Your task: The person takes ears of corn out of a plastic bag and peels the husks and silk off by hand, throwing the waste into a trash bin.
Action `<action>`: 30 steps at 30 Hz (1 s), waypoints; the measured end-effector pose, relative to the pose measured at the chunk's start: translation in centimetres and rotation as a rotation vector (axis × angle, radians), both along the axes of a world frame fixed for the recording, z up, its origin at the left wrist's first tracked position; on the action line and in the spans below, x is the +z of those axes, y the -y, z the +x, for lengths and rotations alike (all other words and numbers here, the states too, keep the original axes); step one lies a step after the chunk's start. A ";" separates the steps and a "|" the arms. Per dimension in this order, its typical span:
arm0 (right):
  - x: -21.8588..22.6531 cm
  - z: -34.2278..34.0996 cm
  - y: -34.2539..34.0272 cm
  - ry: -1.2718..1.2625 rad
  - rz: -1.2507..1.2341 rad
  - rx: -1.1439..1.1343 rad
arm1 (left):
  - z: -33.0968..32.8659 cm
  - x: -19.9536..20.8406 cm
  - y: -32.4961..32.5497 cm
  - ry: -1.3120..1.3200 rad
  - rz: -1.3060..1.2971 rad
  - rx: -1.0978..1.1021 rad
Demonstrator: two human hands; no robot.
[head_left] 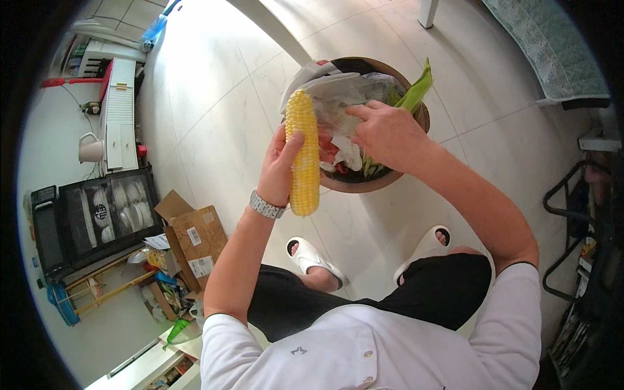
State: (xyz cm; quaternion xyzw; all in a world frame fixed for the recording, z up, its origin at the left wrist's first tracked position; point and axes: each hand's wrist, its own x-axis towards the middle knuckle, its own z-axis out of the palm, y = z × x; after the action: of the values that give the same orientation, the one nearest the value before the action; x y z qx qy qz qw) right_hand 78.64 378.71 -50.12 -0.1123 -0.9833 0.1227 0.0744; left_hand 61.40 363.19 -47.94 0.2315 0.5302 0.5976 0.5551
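Note:
My left hand (pixel 281 162) is wrapped round a husked ear of corn (pixel 303 153), which stands nearly upright with bare yellow kernels. A silver watch is on that wrist. My right hand (pixel 389 133) is over the round bin (pixel 380 185), just right of the corn, its index finger stretched out and the other fingers partly curled; nothing shows in its grip. Behind it a green corn husk leaf (pixel 415 91) sticks up past the bin's rim; its lower end is hidden. Plastic film (pixel 341 97), white crumpled tissue (pixel 349 153) and red scraps lie in the bin.
The bin stands on a tiled floor between my feet and a white table leg (pixel 273 29). At the left are a cardboard box (pixel 198 237), a dark dish cabinet (pixel 107 211) and a white cabinet (pixel 120 120). A black metal frame (pixel 562 227) stands at the right.

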 end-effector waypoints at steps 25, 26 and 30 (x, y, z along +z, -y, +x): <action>1.1 -2.1 -0.3 -0.480 -1.065 -0.387 | 1.5 0.4 0.7 -0.329 -0.028 -0.121; 1.0 -2.0 -0.3 -0.477 -0.996 -0.381 | 1.5 0.2 0.7 -0.318 -0.021 -0.090; 0.1 -0.4 -0.7 -0.373 -0.714 -0.292 | 1.0 -0.5 0.6 -0.251 -0.046 -0.019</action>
State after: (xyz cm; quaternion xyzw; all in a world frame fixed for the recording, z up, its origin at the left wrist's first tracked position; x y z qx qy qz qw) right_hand 78.24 379.37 -50.02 -0.2449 -0.8226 0.4616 0.2240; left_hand 62.38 362.64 -48.47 0.2968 0.6070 0.5461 0.4952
